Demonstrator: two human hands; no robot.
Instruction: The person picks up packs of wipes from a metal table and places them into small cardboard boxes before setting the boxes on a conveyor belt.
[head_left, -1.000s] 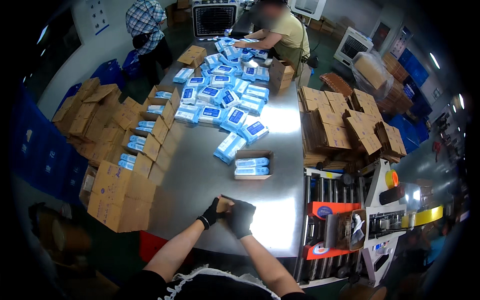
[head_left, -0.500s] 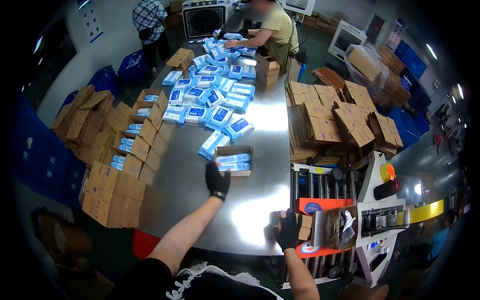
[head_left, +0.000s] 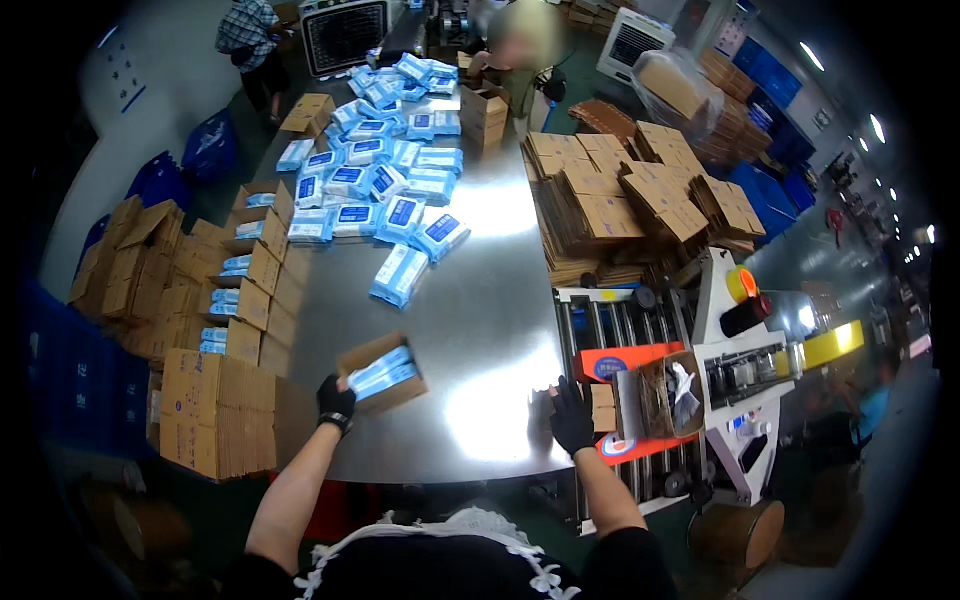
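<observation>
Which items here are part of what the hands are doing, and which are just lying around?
In use:
left hand on the small carton filled with blue packs
right hand at the table's right edge, beside the roller conveyor

Lying about:
loose blue packs
flat cardboard stacks
filled cartons at left

Left hand grips packed carton, right hand spread

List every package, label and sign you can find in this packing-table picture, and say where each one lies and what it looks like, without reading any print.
Small open carton: in the left hand, brown, filled with blue-white packs.
Soft packs: strewn over the far steel table, flat, blue and white.
Flat cartons: stacked at the table's right, brown.
Filled cartons: along the left edge, brown.
Label: round, blue, on the orange machine plate beyond the right hand.
Wall sign: upper left, white.
</observation>
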